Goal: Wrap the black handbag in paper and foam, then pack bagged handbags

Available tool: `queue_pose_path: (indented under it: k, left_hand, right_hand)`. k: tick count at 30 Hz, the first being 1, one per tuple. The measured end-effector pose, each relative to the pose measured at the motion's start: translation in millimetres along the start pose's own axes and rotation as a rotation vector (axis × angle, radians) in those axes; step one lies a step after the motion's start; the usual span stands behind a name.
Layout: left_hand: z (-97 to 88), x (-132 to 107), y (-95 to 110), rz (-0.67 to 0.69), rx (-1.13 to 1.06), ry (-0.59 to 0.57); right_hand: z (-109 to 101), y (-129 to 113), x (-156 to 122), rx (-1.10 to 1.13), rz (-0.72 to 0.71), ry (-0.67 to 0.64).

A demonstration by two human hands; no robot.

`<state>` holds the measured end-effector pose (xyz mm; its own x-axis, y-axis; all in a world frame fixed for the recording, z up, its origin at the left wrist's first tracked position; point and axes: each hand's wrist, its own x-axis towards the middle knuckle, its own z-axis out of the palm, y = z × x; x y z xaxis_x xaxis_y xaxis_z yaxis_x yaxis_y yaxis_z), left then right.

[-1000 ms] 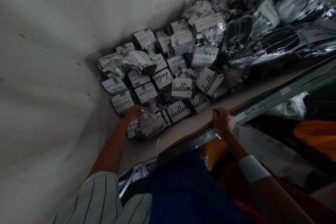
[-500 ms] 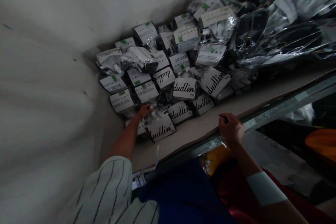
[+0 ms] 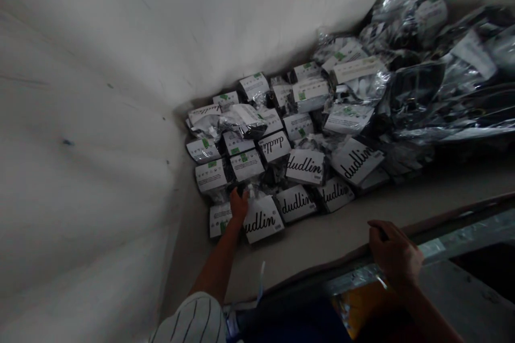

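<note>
My left hand [image 3: 238, 204] reaches in among plastic-wrapped packets at the near left end of the pile. It lies at the upper left corner of a white-labelled "dudlin" packet [image 3: 264, 221], with another labelled packet [image 3: 220, 220] just left of it. Its fingertips are dark and partly hidden in the plastic, so a grip cannot be made out. My right hand [image 3: 396, 252] rests at the shelf's front edge, fingers curled in a loose fist, with nothing visible in them. More "dudlin" packets [image 3: 298, 203] lie in rough rows beyond.
A pale wall [image 3: 100, 118] closes off the left and back. Larger clear bags with dark contents [image 3: 418, 86] are heaped at the right. The shelf's front edge [image 3: 450, 244] has shiny tape along it. A thin white strip [image 3: 261, 281] sticks up near the front.
The view has shifted, so the pile sits lower and farther right. My left hand has drawn slightly nearer and turned among the packets. My right hand stays curled at the shelf edge.
</note>
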<state>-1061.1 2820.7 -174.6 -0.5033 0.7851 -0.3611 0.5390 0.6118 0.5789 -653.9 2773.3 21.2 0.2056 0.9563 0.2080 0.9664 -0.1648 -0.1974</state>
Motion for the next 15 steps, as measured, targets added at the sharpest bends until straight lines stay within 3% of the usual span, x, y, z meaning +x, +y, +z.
queue_pose_path:
  k: [5,9,12,15]
  left_hand:
    - [-22.6,63.2,22.2,0.001,-0.015,-0.002]
    - [-19.8,106.7,28.0,-0.081,0.013,-0.102]
    - [-8.5,110.0,14.6,-0.154,0.021,-0.185]
    - [4.2,85.9,-6.7,-0.193,-0.032,-0.276]
  right_hand:
    - [2.3,2.6,-0.8,-0.016,0.033,-0.025]
    - [2.5,3.6,-0.1,-0.016,0.027,-0.035]
    - [0.1,0.6,1.4,-0.005,0.029,-0.052]
    - [-3.4,-4.8,3.7,0.011,0.029,-0.070]
